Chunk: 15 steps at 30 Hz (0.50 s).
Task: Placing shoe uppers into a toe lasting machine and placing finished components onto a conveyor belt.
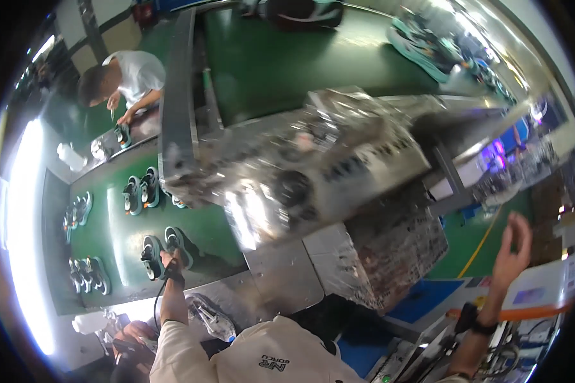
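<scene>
On the green conveyor at the left, my left hand (174, 260) is closed at the rear of a pair of dark sneakers with pale soles. One sneaker (151, 256) lies to its left and the other sneaker (176, 240) to its right. Its fingers are partly hidden, and the right-hand sneaker casts a shadow beside it. Far over at the right, my right hand (512, 252) is raised, holding nothing, with thumb and fingers apart. It is nearest a white machine top (536, 288) with an orange edge.
More sneakers (140, 190) stand in pairs on the conveyor. A foil-covered machine box (338, 172) juts across the middle. Behind it an upper green belt (268, 70) carries shoes. A grey shoe (212, 319) lies by my left arm. A co-worker (134, 80) handles a shoe at the far left.
</scene>
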Available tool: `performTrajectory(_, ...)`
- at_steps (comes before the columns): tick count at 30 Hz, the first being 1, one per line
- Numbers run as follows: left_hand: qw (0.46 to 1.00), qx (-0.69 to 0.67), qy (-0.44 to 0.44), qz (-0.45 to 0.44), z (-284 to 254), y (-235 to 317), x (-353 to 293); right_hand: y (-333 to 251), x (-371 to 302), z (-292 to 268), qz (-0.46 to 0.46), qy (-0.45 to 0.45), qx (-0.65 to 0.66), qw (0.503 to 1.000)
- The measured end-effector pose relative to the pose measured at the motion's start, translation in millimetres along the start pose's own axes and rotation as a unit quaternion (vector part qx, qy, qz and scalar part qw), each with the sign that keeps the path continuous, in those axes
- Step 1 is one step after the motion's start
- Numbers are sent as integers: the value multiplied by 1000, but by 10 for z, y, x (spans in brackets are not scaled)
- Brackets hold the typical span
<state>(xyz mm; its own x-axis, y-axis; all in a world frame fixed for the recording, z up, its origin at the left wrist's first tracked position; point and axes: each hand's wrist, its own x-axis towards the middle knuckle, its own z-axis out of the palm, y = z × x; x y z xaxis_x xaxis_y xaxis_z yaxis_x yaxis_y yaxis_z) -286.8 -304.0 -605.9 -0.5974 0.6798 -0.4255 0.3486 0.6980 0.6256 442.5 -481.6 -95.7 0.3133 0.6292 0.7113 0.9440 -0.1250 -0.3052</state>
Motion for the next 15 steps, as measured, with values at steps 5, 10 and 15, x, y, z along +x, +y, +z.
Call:
performTrajectory(5,948,-58,181,256,-188,1252,-529,-151,1931,925,-146,-82,-80,983)
performTrajectory(10,987,-75,92,107,314,1650,230,541,3145,1817,-228,-83,-179,953)
performTrajectory(15,993,-33,105,40,904,1917,829,1046,3806,2361,-213,-149,-182,948)
